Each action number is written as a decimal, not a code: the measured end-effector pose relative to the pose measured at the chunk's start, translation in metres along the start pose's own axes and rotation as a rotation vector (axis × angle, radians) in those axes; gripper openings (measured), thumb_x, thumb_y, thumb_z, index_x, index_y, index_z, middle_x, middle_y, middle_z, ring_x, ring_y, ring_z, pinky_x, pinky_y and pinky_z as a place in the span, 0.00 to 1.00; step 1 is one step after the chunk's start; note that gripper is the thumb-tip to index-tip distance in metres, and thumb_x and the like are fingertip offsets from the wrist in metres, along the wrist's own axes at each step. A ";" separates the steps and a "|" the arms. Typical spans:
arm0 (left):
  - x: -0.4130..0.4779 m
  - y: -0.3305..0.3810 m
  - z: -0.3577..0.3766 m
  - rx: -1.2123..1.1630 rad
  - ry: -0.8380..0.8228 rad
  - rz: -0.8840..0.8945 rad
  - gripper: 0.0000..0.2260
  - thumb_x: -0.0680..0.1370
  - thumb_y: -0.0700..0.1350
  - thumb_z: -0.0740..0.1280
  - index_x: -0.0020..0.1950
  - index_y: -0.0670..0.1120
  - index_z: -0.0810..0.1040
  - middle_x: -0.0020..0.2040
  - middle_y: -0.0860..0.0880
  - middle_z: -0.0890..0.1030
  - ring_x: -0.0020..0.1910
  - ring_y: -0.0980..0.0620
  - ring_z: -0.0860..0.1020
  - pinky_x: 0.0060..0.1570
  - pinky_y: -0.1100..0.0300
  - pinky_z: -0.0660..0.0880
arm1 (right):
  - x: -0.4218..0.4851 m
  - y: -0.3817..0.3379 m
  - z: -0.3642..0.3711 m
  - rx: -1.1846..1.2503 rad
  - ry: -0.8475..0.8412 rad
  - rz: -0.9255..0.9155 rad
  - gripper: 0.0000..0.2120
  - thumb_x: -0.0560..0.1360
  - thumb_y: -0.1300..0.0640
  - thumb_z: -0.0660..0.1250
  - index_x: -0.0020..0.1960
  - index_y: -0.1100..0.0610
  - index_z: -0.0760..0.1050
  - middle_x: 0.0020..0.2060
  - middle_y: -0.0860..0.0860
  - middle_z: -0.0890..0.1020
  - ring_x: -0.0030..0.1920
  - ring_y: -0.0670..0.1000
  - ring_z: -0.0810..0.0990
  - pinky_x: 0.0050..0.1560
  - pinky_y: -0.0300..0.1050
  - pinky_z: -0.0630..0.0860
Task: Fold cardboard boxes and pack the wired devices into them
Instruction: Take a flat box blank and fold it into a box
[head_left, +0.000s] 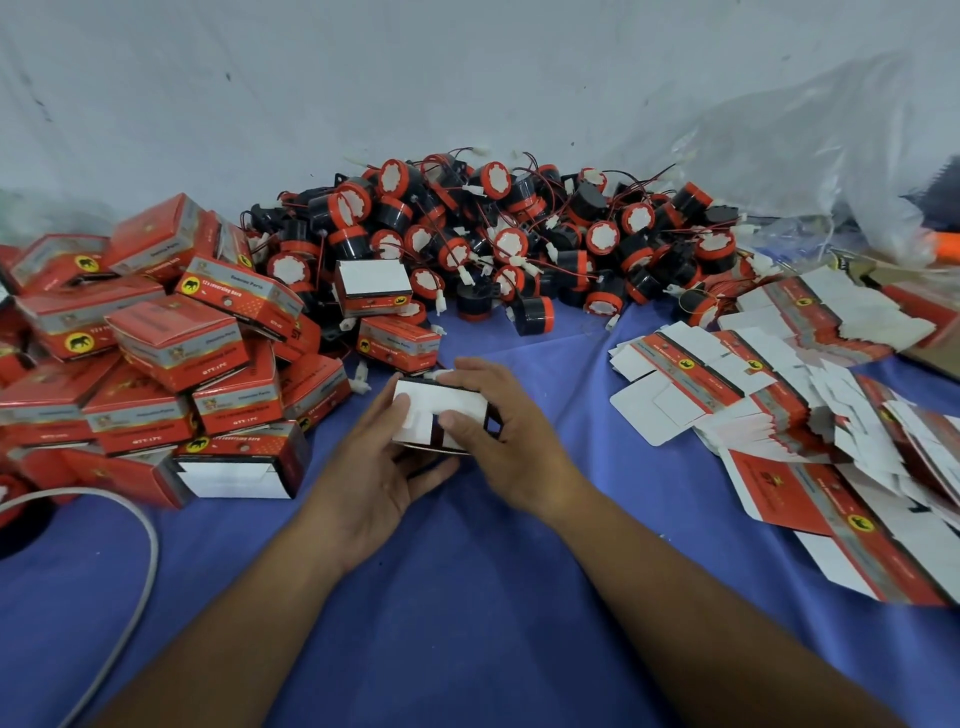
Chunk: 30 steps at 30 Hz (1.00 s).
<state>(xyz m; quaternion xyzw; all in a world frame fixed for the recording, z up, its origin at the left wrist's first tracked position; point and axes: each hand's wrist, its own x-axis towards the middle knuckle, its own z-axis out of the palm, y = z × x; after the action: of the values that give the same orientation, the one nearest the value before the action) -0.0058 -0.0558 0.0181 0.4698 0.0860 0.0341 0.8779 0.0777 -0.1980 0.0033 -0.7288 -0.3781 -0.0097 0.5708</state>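
A small cardboard box (441, 413) is being held just in front of the heap of wired devices (493, 239). It is being gripped from below by the left hand (374, 467), fingers curled under it and thumb laid on a white flap. Its other end is being clasped by the right hand (498, 431), thumb pressing the flaps. Closing the end flaps is judged to be the step in hand. Whether a device is already inside cannot be told. Next, the last flap is probably to be tucked in squarely. On the finished boxes (171, 338), left of the heap, "12v reversing horn", "Genuine Parts" and "QTY:1PC" are being shown beside a yellow elephant badge. Flat blanks (737, 374) are lying right of it.
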 end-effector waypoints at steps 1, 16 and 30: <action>0.000 -0.001 0.000 0.016 -0.009 0.005 0.18 0.79 0.52 0.63 0.68 0.53 0.76 0.64 0.44 0.80 0.59 0.46 0.81 0.51 0.53 0.81 | 0.000 0.000 0.000 -0.011 -0.005 -0.004 0.14 0.79 0.58 0.69 0.65 0.51 0.76 0.66 0.46 0.73 0.68 0.41 0.70 0.67 0.35 0.68; -0.019 -0.019 0.009 1.230 -0.267 0.805 0.28 0.75 0.48 0.74 0.71 0.52 0.64 0.80 0.57 0.56 0.78 0.52 0.58 0.73 0.53 0.62 | 0.010 -0.035 -0.026 0.673 -0.020 0.343 0.19 0.78 0.43 0.63 0.52 0.57 0.81 0.52 0.59 0.83 0.51 0.57 0.83 0.55 0.54 0.79; -0.004 -0.002 -0.006 1.477 -0.076 0.951 0.42 0.69 0.60 0.75 0.78 0.49 0.63 0.72 0.42 0.65 0.62 0.51 0.72 0.57 0.64 0.74 | 0.012 -0.040 -0.004 0.451 0.173 0.349 0.15 0.73 0.35 0.62 0.55 0.41 0.77 0.54 0.41 0.83 0.57 0.50 0.83 0.56 0.51 0.80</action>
<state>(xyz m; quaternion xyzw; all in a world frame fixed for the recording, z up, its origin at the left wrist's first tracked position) -0.0108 -0.0529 0.0136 0.9047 -0.1479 0.3160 0.2445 0.0651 -0.1929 0.0431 -0.6340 -0.1899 0.1108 0.7415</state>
